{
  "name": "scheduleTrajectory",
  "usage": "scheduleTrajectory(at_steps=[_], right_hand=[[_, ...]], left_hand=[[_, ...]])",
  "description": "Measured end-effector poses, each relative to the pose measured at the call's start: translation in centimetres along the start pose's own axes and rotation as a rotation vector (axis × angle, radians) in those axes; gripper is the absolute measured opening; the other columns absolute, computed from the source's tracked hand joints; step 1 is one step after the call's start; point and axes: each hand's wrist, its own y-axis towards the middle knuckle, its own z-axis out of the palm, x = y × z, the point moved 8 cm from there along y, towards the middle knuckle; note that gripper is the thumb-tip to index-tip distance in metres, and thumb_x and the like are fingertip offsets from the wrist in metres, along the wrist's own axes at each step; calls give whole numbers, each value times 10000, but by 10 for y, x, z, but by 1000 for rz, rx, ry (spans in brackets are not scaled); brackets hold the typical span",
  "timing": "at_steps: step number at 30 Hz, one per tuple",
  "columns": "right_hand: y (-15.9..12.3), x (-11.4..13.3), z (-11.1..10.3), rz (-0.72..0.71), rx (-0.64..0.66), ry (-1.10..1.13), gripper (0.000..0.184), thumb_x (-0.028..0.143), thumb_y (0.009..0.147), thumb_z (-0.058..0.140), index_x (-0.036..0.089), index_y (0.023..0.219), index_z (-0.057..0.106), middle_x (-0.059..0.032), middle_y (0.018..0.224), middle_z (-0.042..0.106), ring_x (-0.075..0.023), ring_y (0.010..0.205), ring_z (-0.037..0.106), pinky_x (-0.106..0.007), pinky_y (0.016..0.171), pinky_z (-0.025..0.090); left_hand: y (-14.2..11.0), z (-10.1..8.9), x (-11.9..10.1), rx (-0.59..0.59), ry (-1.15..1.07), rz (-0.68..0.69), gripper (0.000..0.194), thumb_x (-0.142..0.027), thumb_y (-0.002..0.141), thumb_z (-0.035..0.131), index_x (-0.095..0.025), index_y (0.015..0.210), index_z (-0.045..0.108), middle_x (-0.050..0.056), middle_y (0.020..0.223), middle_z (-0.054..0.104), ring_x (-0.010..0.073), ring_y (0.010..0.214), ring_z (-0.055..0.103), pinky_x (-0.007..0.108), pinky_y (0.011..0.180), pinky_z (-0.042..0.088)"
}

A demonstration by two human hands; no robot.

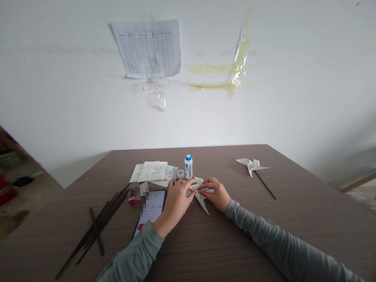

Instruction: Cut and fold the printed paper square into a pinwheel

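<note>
The left hand (177, 204) and right hand (213, 192) meet at the fingertips, pinched on the pointed folded paper (201, 202) mid-table on the brown tabletop (249, 235) — eased pressure could let the folds spring open, and a careless elbow could topple the white glue bottle (188, 166) just beyond.

Folded paper (201, 203) — white, faint grey print; bottle (188, 168) white, blue cap; table (235, 239) brown wood grain; sleeves (264, 229) grey-green; sticks (96, 231) dark brown.

The folded sheet of white paper (201, 201) looks matt, the brown wood-grain laminate worktop (235, 239) smooth, and the white plastic bottle with blue cap (188, 167) faintly glossy.
</note>
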Motion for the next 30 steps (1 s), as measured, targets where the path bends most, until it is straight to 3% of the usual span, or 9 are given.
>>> scheduleTrajectory(at_steps=[11, 15, 18, 23, 30], right_hand=[[-4, 10, 3, -111, 4, -111, 158, 170, 986, 1034, 324, 1012, 1014, -69, 1062, 903, -321, 1060, 820, -498, 1021, 689], [-8, 16, 0, -148, -46, -179, 100, 240, 1022, 993, 340, 1029, 998, -82, 1092, 905, -354, 1127, 809, -562, 1088, 691], [-9, 21, -5, -165, -83, -204, 50, 301, 1061, 971, 342, 1035, 985, -94, 1108, 908, -367, 1149, 807, -588, 1116, 687], [-10, 29, -6, -218, -83, -223, 76, 305, 1102, 932, 334, 1065, 992, -100, 1115, 913, -364, 1158, 811, -594, 1125, 682], [-12, 33, -5, -268, -62, -225, 111, 281, 1117, 916, 350, 1092, 998, -91, 1124, 911, -365, 1166, 811, -649, 1190, 654]], left_hand=[[-1, 7, 7, -17, -72, 3, 472, -44, 1032, 856, -340, 1387, 950, 21, 1067, 1010, 378, 1265, 949, 750, 1466, 548], [-2, 5, 14, -55, -100, 5, 221, -106, 1029, 908, -298, 1103, 991, 82, 1140, 1012, 394, 1270, 936, 650, 1315, 687], [-3, 8, 25, -64, -126, -29, 199, -166, 1041, 934, -317, 930, 1002, 104, 1278, 1015, 399, 1355, 916, 612, 1291, 717], [-2, 15, 39, -67, -166, -127, 164, -239, 1067, 940, -333, 1003, 1059, 117, 1443, 1000, 411, 1446, 904, 644, 1359, 686], [-2, 20, 40, -32, -237, -142, 133, -263, 1066, 950, -316, 1032, 1066, 143, 1471, 995, 406, 1437, 921, 642, 1388, 663]])
